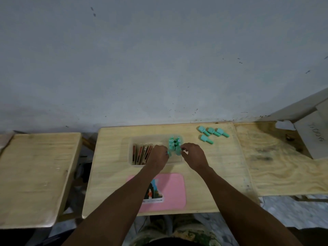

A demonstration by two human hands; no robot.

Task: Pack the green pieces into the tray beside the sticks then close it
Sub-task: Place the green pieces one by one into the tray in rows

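A clear tray (pixel 127 142) rests on the middle wooden desk. Red and wood sticks (pixel 141 154) lie in its left half. Several green pieces (pixel 174 142) stand packed in its right half. My left hand (pixel 157 157) rests over the tray's middle, fingers curled against a green piece. My right hand (pixel 194 155) pinches a green piece (pixel 178 151) at the near end of the packed group. Several loose green pieces (pixel 212 133) lie on the desk at the back right, apart from the tray.
A pink lid (pixel 174 188) with a picture label lies flat near the desk's front edge, under my left forearm. Another wooden desk (pixel 35 174) stands to the left and a stained plywood surface (pixel 284 162) to the right. A grey wall rises behind.
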